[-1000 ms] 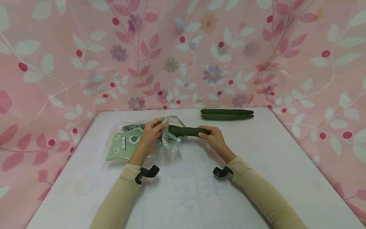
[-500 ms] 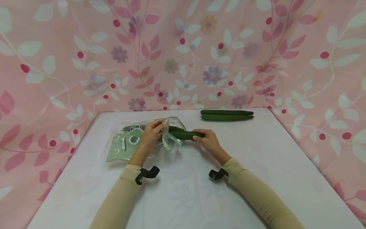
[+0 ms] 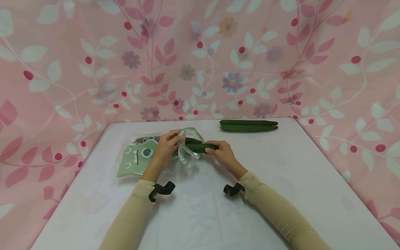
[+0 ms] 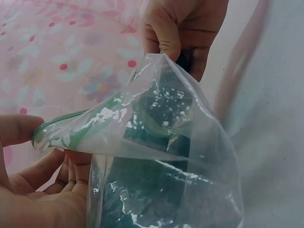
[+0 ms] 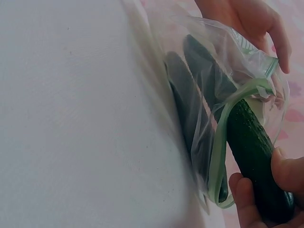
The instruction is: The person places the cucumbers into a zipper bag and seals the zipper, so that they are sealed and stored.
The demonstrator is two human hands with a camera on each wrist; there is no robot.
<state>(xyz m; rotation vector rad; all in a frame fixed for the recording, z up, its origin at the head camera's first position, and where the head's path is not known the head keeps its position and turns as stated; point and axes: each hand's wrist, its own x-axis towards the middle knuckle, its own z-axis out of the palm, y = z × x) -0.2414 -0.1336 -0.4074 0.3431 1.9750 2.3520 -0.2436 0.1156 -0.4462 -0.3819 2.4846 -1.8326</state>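
My left hand [image 3: 164, 147] pinches the rim of a clear zip bag [image 3: 132, 162] with a green one-eyed monster print, lying at the left of the table. In the left wrist view, thumb and fingers grip the bag's green-edged mouth. My right hand [image 3: 223, 155] holds a dark green cucumber [image 5: 251, 147] by its near end. Its far part lies inside the bag, seen through the plastic in the right wrist view. Beside it a second cucumber [image 5: 183, 99] lies within the bag. The plastic zip slider [image 3: 196, 156] hangs at the opening, under the held cucumber.
Two more cucumbers [image 3: 248, 128] lie side by side at the back of the white-covered table [image 3: 281, 194], right of centre. Behind the table's far edge hangs a pink floral cloth [image 3: 200, 69].
My right hand has moved left, sliding the cucumber deeper into the bag; less of it now shows outside. The left hand stays at the bag's mouth.
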